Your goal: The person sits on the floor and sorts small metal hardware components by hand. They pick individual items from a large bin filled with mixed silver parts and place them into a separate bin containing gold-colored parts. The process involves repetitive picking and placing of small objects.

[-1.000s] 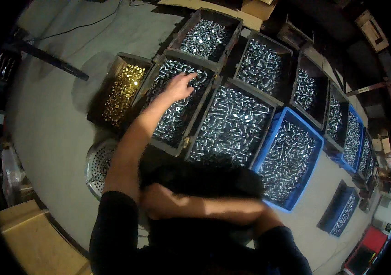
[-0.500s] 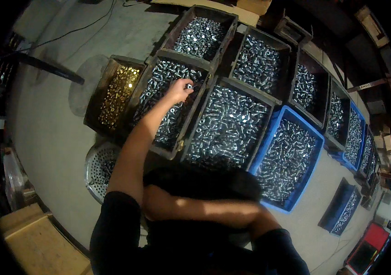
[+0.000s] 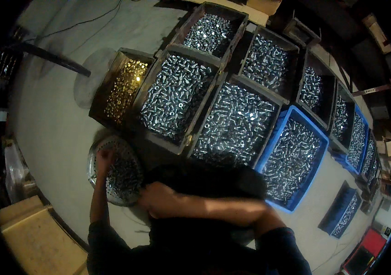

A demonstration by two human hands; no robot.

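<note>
Newly over bowl [image 3: 118, 141]: left hand [image 3: 104, 158]

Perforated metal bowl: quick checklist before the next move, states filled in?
1. Left hand over the perforated metal bowl: ok.
2. Left hand empty: cannot tell, too dim.
3. Small metal parts in the bowl: ok.
4. Right hand free of parts: cannot tell, blurred.
5. Gold-coloured fasteners in a separate box from the silver ones: ok.
6. Nearest blue bin clear of both hands: ok.

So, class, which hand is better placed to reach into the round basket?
Probably left: the left hand is over the basket, while the right hand appears just outside its rim.
</note>
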